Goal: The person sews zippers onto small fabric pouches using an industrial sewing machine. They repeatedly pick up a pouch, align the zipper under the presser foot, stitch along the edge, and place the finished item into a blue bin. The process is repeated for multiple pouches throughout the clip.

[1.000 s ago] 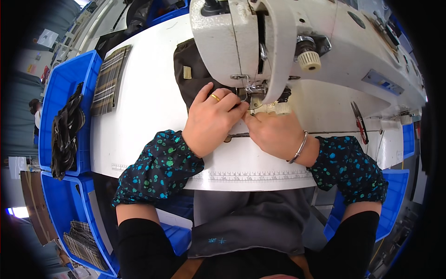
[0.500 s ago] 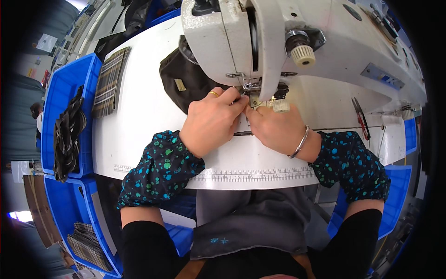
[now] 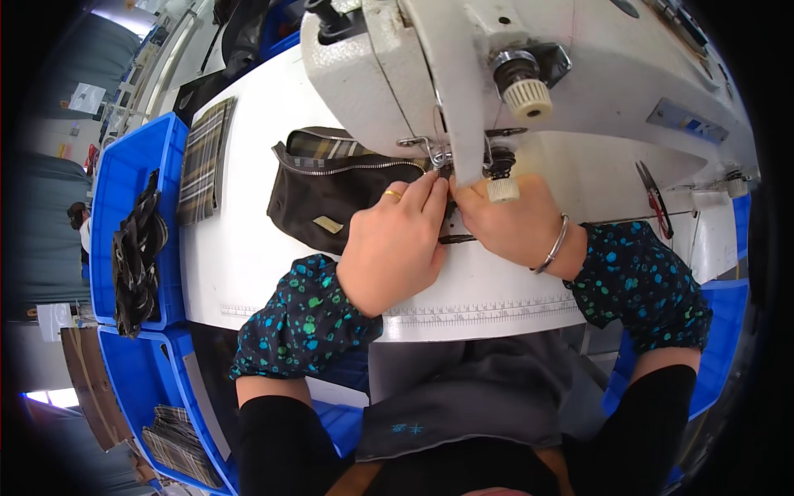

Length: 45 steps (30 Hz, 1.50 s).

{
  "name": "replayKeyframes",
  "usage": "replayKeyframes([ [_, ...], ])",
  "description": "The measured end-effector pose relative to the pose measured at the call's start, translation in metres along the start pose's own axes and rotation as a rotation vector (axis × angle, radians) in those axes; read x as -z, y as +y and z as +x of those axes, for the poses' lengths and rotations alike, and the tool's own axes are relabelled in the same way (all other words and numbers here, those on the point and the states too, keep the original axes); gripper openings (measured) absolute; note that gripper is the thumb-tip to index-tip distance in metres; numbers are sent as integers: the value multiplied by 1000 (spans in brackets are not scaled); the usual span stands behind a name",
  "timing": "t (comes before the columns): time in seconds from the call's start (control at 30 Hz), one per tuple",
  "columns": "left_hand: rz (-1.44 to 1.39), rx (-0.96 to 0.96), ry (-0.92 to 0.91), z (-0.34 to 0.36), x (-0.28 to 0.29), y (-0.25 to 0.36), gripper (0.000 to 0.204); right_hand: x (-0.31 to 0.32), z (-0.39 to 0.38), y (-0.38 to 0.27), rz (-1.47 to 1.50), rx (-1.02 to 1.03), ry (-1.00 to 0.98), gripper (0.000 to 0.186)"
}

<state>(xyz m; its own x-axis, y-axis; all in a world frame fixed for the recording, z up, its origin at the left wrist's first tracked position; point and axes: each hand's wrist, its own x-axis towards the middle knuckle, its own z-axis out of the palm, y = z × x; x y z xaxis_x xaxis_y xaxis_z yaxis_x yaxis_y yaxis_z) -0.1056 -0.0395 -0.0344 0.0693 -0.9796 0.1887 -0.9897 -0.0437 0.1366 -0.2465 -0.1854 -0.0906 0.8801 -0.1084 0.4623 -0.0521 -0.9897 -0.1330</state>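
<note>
A dark brown zippered pouch [image 3: 308, 194] lies on the white sewing table, its mouth gaping over a plaid lining and its zipper curving toward the needle. A small tan label is on its side. My left hand [image 3: 393, 236] is closed on the pouch's right end, fingertips close by the presser foot of the white sewing machine [image 3: 376, 78]. Opposite it, my right hand [image 3: 517, 219] pinches at the same end of the pouch, just right of the foot. The machine head and my fingers hide the exact stitching spot and the fabric edge there.
Folded plaid fabric [image 3: 206, 161] lies at the table's left. Dark pieces hang over a blue bin [image 3: 136, 140]; a lower blue bin [image 3: 124, 364] contains plaid pieces. Red-handled scissors [image 3: 655, 202] rest at the right. A printed ruler [image 3: 480, 316] follows the front edge.
The pouch has swung out from behind the machine head, showing its zipper and plaid lining. My left hand lies flatter and lower beside the needle; the right stays close. The whole view has shifted slightly.
</note>
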Motion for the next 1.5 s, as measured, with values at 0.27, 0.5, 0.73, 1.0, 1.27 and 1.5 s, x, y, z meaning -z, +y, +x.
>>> replayKeyframes([
  [0.27, -153, 96, -25, 0, 14, -22, 35, 11, 1, -19, -32, 165, 168, 19],
  [0.5, -180, 62, -115, 0, 18, -14, 35, 0, -7, -23, -123, 318, 65, 30],
  [0.73, -238, 65, -63, 0, 6, -9, 36, -1, -9, -19, -27, 372, 78, 31],
  [1.0, -231, 82, -67, 1, 6, -6, 33, 7, -6, -18, -60, 345, -18, 28],
  [1.27, -128, -34, -81, -9, 11, -3, 64, 6, -2, -14, -28, 289, 98, 14],
  [1.5, 43, -40, 35, -4, -2, -6, 44, 4, -5, -23, -81, 318, 151, 16],
])
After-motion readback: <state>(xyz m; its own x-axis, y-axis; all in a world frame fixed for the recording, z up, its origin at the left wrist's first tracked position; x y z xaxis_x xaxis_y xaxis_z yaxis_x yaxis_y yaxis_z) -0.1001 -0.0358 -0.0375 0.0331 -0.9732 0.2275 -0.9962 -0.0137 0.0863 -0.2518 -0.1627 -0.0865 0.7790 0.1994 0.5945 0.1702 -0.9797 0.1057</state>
